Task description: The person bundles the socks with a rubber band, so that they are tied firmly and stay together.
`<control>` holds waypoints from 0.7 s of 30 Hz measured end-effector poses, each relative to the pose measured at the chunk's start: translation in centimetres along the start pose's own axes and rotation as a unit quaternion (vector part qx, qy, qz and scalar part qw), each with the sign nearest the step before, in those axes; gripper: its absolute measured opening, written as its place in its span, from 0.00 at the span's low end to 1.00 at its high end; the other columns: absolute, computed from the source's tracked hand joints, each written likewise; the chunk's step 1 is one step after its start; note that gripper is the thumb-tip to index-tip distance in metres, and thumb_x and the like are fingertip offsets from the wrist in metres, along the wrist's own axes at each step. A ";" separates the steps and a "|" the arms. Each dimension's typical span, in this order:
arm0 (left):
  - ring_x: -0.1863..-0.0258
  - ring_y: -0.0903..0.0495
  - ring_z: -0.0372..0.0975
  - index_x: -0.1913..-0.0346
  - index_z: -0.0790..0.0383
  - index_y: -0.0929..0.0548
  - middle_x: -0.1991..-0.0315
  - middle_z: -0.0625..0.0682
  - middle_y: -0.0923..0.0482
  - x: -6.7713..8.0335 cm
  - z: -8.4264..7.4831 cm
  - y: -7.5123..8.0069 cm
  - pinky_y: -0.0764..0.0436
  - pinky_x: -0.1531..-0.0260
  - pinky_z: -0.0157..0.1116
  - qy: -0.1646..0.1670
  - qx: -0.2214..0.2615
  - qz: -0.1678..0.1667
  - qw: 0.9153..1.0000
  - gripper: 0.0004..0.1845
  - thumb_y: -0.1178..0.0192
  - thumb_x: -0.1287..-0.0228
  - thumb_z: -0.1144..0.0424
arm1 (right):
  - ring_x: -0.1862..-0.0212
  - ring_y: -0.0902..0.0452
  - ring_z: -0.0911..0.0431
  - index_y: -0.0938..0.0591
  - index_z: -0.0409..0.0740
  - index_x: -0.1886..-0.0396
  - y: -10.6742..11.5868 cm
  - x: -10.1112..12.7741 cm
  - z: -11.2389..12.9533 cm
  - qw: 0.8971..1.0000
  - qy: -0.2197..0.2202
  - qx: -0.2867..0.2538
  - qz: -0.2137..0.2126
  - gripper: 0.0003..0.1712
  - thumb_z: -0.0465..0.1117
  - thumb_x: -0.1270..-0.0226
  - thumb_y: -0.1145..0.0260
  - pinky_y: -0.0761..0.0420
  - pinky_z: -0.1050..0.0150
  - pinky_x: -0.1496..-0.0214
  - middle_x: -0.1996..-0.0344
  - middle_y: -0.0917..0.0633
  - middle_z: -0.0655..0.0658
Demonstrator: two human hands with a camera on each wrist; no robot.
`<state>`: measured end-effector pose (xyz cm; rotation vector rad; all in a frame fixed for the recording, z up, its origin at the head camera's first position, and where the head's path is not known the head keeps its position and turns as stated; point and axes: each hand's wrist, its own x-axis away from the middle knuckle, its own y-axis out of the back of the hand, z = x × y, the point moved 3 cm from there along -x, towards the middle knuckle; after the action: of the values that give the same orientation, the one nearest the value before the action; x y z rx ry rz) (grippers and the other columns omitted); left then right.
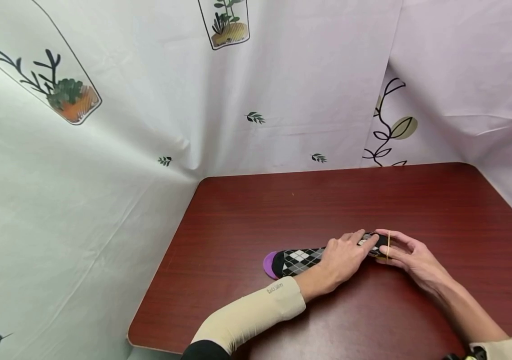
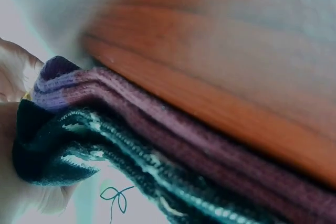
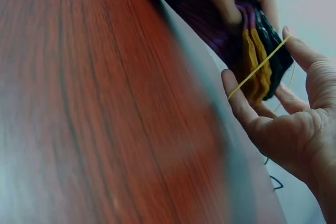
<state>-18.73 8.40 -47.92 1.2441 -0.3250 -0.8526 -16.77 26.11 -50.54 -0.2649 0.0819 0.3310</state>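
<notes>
Lying flat near the middle of the dark red wooden table [image 1: 418,200], the black-and-white argyle knit sock with a purple toe [image 1: 301,260] looks light, soft and floppy. The left hand [image 1: 343,257] presses straight fingers on it, while the right hand [image 1: 411,257] stretches a thin yellow rubber band [image 3: 260,66] over fingers and thumb at the cuff end, probably the best place to gather it.

Lighting was even and bright in the head view, with soft shadows under the forearms on the table [image 1: 418,200] and bowed edges. Both wrist views were blurred, close surfaces out of focus.
</notes>
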 end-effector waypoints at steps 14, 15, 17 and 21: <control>0.48 0.20 0.35 0.27 0.36 0.34 0.33 0.45 0.28 -0.1 0.2 -0.1 0.19 0.73 0.32 0.002 -0.005 -0.039 0.999 0.26 0.50 0.25 0.55 | 0.45 0.20 0.57 0.41 0.19 0.32 -1.6 -1.4 -0.3 0.997 0.034 -0.057 0.025 0.28 0.20 0.29 0.47 0.19 0.58 0.47 0.40 0.22 0.42; 0.48 0.20 0.35 0.27 0.36 0.34 0.33 0.45 0.28 -0.1 0.2 -0.1 0.19 0.73 0.32 0.001 -0.001 -0.039 0.999 0.25 0.50 0.25 0.55 | 0.45 0.19 0.57 0.40 0.20 0.32 -1.6 -1.5 -0.3 0.997 0.035 -0.058 0.024 0.27 0.20 0.29 0.47 0.19 0.60 0.47 0.41 0.22 0.42; 0.47 0.20 0.35 0.27 0.37 0.34 0.34 0.44 0.27 -0.1 0.3 -0.2 0.18 0.72 0.32 -0.001 0.012 -0.039 0.999 0.26 0.50 0.25 0.55 | 0.46 0.19 0.58 0.38 0.21 0.33 -1.6 -1.5 -0.3 0.997 0.036 -0.058 0.019 0.26 0.20 0.30 0.47 0.19 0.62 0.48 0.42 0.21 0.43; 0.46 0.20 0.34 0.28 0.42 0.33 0.36 0.43 0.25 0.0 0.8 -0.4 0.17 0.68 0.33 0.002 0.048 -0.050 0.998 0.26 0.47 0.27 0.57 | 0.46 0.20 0.61 0.33 0.23 0.34 -1.6 -1.6 -0.4 0.999 0.028 -0.043 0.000 0.25 0.20 0.31 0.45 0.19 0.66 0.50 0.45 0.18 0.45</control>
<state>-19.40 7.86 -47.98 1.3606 -0.3062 -0.9296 -17.77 24.04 -50.31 -0.3592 0.1220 0.3272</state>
